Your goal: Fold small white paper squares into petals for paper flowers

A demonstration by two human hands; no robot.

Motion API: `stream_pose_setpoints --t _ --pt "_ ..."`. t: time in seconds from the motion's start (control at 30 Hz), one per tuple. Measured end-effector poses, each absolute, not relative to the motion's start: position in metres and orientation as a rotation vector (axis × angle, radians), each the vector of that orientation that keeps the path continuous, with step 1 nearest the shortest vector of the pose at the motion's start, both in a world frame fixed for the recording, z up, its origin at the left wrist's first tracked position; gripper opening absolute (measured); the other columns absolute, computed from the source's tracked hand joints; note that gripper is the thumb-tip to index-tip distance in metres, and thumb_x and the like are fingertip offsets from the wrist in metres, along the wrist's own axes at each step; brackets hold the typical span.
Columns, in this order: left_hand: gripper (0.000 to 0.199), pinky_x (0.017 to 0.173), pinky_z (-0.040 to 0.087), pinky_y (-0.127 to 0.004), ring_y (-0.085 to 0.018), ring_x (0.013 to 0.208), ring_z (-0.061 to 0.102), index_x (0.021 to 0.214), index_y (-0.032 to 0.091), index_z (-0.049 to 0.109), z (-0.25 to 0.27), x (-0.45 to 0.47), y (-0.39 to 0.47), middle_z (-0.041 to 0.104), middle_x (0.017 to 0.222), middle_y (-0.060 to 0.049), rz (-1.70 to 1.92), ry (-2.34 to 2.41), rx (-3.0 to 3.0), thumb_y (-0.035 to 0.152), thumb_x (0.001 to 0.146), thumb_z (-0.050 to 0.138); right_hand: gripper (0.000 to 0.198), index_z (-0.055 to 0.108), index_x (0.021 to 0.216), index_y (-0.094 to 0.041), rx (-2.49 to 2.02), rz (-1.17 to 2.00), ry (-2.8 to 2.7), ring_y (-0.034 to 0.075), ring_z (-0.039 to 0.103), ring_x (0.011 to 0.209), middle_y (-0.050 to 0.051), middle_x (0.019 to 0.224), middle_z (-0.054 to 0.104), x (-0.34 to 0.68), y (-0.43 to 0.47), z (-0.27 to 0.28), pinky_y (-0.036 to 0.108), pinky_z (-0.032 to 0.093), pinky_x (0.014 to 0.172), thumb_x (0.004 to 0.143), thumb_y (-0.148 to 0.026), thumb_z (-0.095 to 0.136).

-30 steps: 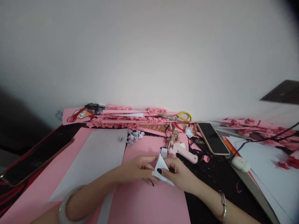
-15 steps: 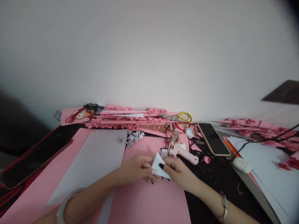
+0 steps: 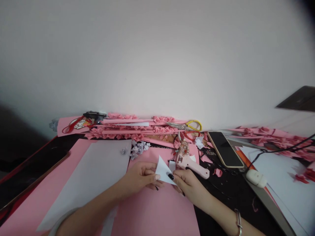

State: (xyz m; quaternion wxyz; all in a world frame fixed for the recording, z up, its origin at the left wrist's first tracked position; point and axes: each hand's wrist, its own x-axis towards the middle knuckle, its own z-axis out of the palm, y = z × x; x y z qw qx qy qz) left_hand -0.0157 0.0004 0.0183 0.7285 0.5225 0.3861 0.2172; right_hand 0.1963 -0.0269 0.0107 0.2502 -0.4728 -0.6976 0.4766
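Note:
Between my two hands is a small white piece of paper [image 3: 163, 169], folded to a triangular shape with one corner pointing up. My left hand [image 3: 141, 175] pinches its left side, thumb on top and fingers behind. At the lower right edge, my right hand [image 3: 188, 183] grips the paper between thumb and fingers. Both hands are over a pink paper sheet [image 3: 157, 213]. Just beyond my right hand lies a pale pink glue gun [image 3: 193, 165]. A little cluster of crumpled white paper flowers [image 3: 139, 149] sits beyond my left hand.
Pink paper flower stems [image 3: 118, 131] lie along the wall, with yellow-handled scissors [image 3: 184, 126] on them. A phone [image 3: 225, 149] and a white earbud case [image 3: 256, 178] are at right, near white sheets [image 3: 290, 186] and black cables. A large white sheet [image 3: 86, 183] lies at left.
The folded paper has shifted slightly left and looks flatter and wider. My right hand's thumb sits nearer its lower right corner. The whole view has shifted slightly.

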Motion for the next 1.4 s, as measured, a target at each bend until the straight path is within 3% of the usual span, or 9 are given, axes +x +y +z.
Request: stream_pose_setpoints --t 0.13,0.27,0.37,0.57,0.73,0.93,1.1,1.27,1.4 --pt "0.027 0.069 0.053 -0.029 -0.021 0.078 0.07 0.087 0.016 0.064 0.017 -0.015 0.0 0.074 0.077 -0.004 0.547 0.924 1.127 0.036 0.071 0.07 0.055 0.04 0.052 -0.019 -1.26 1.373 -1.908 0.008 0.036 0.04 -0.004 0.044 0.042 0.197 -0.027 0.007 0.021 0.027 0.042 0.09 -0.057 0.037" --pt "0.02 0.064 0.053 -0.028 -0.021 0.074 0.071 0.07 0.015 0.059 0.012 -0.013 -0.005 0.072 0.066 -0.002 0.489 0.899 1.156 0.033 0.071 0.069 0.041 0.05 0.061 -0.016 -1.211 1.406 -1.903 0.009 0.04 0.048 -0.004 0.054 0.046 0.196 -0.026 0.01 0.02 0.03 0.047 0.083 -0.05 0.057" --pt "0.019 0.062 0.054 -0.029 -0.02 0.067 0.071 0.071 0.015 0.06 0.009 -0.01 -0.011 0.073 0.067 -0.004 0.413 0.827 1.202 0.032 0.072 0.069 0.034 0.056 0.069 -0.014 -1.161 1.464 -1.906 0.009 0.039 0.053 -0.004 0.06 0.046 0.195 -0.027 0.012 0.02 0.03 0.049 0.082 -0.045 0.06" --pt "0.02 0.062 0.054 -0.029 -0.021 0.07 0.072 0.074 0.014 0.061 0.006 -0.009 -0.015 0.073 0.069 -0.005 0.392 0.769 1.18 0.032 0.073 0.068 0.052 0.045 0.055 -0.015 -1.075 1.527 -1.855 0.007 0.029 0.046 -0.006 0.05 0.035 0.196 -0.029 0.008 0.021 0.023 0.045 0.09 -0.052 0.043" --pt "0.019 0.064 0.055 -0.032 -0.022 0.069 0.072 0.076 0.014 0.064 0.007 -0.011 -0.016 0.073 0.068 -0.005 0.344 0.697 1.161 0.031 0.073 0.07 0.042 0.052 0.062 -0.015 -1.13 1.476 -1.773 0.008 0.035 0.051 -0.005 0.056 0.042 0.196 -0.028 0.008 0.02 0.027 0.047 0.078 -0.052 0.063" --pt "0.015 0.064 0.055 -0.028 -0.018 0.063 0.071 0.075 0.014 0.068 0.015 -0.011 -0.018 0.074 0.07 -0.006 0.25 0.684 1.19 0.029 0.076 0.067 0.057 0.047 0.052 -0.016 -1.057 1.583 -1.73 0.008 0.037 0.04 -0.004 0.045 0.043 0.196 -0.029 0.007 0.02 0.025 0.041 0.087 -0.061 0.041" --pt "0.013 0.061 0.055 -0.025 -0.017 0.061 0.07 0.075 0.015 0.07 0.018 -0.012 -0.02 0.073 0.064 -0.003 0.219 0.659 1.177 0.028 0.075 0.068 0.051 0.046 0.054 -0.017 -1.136 1.466 -1.682 0.007 0.035 0.042 -0.005 0.046 0.043 0.196 -0.028 0.01 0.02 0.025 0.042 0.081 -0.059 0.055" --pt "0.016 0.063 0.054 -0.026 -0.018 0.064 0.071 0.076 0.015 0.069 0.011 -0.012 -0.016 0.074 0.069 -0.004 0.244 0.617 1.147 0.031 0.074 0.07 0.059 0.046 0.048 -0.017 -1.132 1.533 -1.491 0.006 0.032 0.033 -0.003 0.04 0.046 0.198 -0.025 0.007 0.02 0.023 0.037 0.087 -0.06 0.041" --pt "0.023 0.063 0.054 -0.026 -0.019 0.068 0.071 0.081 0.014 0.069 0.01 -0.012 -0.007 0.074 0.071 -0.005 0.413 0.738 1.136 0.035 0.072 0.071 0.042 0.058 0.076 -0.015 -1.08 1.462 -1.449 0.007 0.033 0.035 -0.005 0.048 0.047 0.197 -0.025 0.005 0.019 0.024 0.035 0.089 -0.053 0.045"
